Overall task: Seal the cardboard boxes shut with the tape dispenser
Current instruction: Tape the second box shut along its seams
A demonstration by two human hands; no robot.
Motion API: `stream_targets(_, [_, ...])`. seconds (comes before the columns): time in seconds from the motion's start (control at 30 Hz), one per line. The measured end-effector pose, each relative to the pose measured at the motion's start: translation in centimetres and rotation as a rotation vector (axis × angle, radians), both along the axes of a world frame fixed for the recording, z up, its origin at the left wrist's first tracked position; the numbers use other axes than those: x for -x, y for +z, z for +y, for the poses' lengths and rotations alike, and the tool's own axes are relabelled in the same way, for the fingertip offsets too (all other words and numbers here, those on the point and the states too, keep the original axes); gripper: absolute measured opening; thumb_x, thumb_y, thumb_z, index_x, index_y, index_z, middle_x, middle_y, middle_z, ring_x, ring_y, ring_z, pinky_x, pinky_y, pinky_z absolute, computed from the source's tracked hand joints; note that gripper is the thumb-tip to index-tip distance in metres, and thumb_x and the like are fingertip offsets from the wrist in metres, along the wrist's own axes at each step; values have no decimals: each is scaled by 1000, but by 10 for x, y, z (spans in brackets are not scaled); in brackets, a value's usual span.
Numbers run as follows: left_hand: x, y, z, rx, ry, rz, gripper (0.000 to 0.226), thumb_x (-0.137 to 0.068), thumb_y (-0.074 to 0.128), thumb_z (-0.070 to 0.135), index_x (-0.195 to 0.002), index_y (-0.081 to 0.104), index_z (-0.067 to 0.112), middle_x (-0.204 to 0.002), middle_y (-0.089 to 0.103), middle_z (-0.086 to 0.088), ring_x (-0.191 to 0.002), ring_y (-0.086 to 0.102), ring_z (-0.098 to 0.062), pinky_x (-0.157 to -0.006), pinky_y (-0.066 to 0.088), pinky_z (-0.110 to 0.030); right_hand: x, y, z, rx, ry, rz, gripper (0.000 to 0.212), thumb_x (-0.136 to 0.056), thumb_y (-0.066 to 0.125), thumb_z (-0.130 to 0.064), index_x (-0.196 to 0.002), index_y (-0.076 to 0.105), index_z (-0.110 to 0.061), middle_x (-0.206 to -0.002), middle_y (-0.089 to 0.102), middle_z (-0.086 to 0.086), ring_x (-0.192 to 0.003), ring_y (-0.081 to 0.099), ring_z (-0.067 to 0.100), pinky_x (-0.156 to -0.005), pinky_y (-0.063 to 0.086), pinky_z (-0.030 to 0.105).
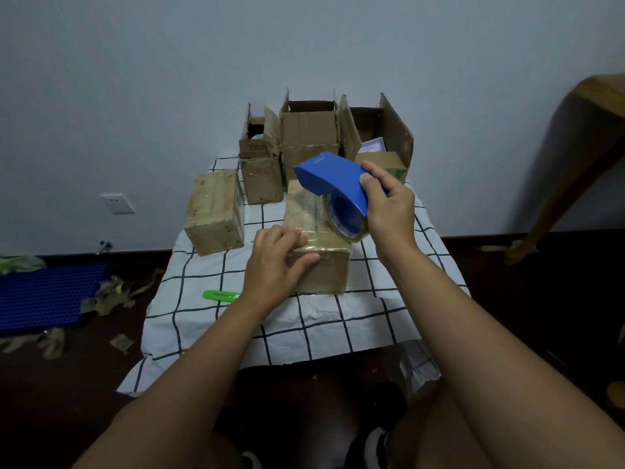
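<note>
1. Table [297,336], covered by a white cloth with a dark grid; bears all the boxes.
2. Open box, back right [397,137]: flaps upright; holds a pale purple-edged item, partly visible, kind unclear.
3. Open box, back centre [309,133]: flaps upright; contents hidden.
4. Open box, back left [260,170]: flaps upright; interior dark, contents not discernible.
5. Closed box, left [214,211]: flaps down, glossy tape over its top; apart from the others.
6. Closed box, centre [324,269]: flaps down, clear tape running along its top and over the near edge.
7. Blue tape dispenser [333,179]: raised just above the centre box, its clear tape roll touching or nearly touching the box top.
8. Right hand [389,204]: fingers and thumb wrapped round the dispenser.
9. Left hand [277,262]: fingers bent over the near top edge of the centre box, pressing the tape there.
10. Green cutter [221,295]: lying on the cloth, left of the centre box.
</note>
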State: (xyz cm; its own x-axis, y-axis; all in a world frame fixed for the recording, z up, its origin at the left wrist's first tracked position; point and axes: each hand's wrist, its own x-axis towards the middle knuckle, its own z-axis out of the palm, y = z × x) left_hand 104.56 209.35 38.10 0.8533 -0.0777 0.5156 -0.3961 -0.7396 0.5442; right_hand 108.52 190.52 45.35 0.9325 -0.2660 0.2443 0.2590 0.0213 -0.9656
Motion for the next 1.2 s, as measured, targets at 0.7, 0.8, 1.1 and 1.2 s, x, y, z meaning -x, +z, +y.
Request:
stream_targets(0.7, [4,6,16,169,-76,54,8,-94,61,23,-101,67,24,-112,65,17,-112,54,-3,-78,50,-20,19,-1,39,-111,-15,21,22,-97,61,-21,-115,72,-25,-115,68,-9,-106,62,3,-88,53,21])
stream_targets(0.8, [2,3,21,255,-134,124,6,-94,62,26,-97,66,25,-117,64,20,-119,50,5,-85,48,-24,17,-2,38,-101,-27,31,24,-97,60,-23,-118,72,-24,-114,68,-11,-107,62,5,-89,54,23])
stream_targets(1.1, [7,1,19,165,-80,-11,14,-92,64,23,-105,69,21,-121,57,12,-120,49,-4,-98,44,-24,17,-1,39,-97,-34,45,25,-97,61,-22,-119,72,-21,-115,70,-5,-107,64,10,-91,55,30])
stream_targets(1.2, [21,-5,11,320,153,29,29,-86,73,32,-114,62,31,-117,42,7,-109,46,-7,-86,41,-13,19,0,39,-102,-29,46,25,-97,61,-21,-119,72,-21,-114,69,-8,-107,64,9,-96,55,34])
